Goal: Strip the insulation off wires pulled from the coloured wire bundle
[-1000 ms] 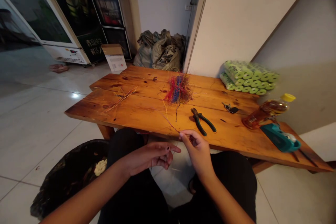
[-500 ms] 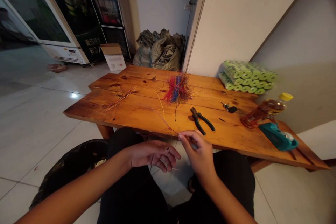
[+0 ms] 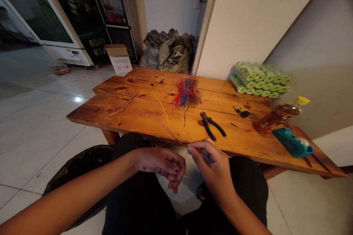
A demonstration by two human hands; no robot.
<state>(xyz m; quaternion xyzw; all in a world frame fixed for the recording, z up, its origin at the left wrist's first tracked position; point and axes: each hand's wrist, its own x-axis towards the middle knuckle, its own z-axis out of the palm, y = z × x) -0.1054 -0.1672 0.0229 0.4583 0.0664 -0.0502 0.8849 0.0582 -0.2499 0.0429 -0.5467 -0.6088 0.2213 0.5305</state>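
Observation:
Thin coloured wires point(image 3: 169, 131), reddish with one yellow strand, fan out over the table's near edge from the fingertips of my right hand point(image 3: 211, 159). Thumb and forefinger of that hand pinch them where they look twisted together. My left hand point(image 3: 162, 165) is just to the left and a little lower, its fingers curled and its thumb pressed to the forefinger. Whatever it holds is too fine to make out. Beyond my right hand lie pliers point(image 3: 211, 125) with dark green handles, their jaws pointing away.
On the wooden table point(image 3: 149, 80) sit a tangled red, blue and yellow wire bundle point(image 3: 187, 91), loose wires point(image 3: 128, 102), keys point(image 3: 241, 112), a drink bottle point(image 3: 278, 115), a tape dispenser point(image 3: 293, 143) and green-wrapped rolls point(image 3: 259, 80). A black-lined bin point(image 3: 79, 165) stands left of my knee.
My left hand has turned and curled its fingers, which were more outstretched before. The free wire ends have swung left. My right hand keeps its pinch with little movement.

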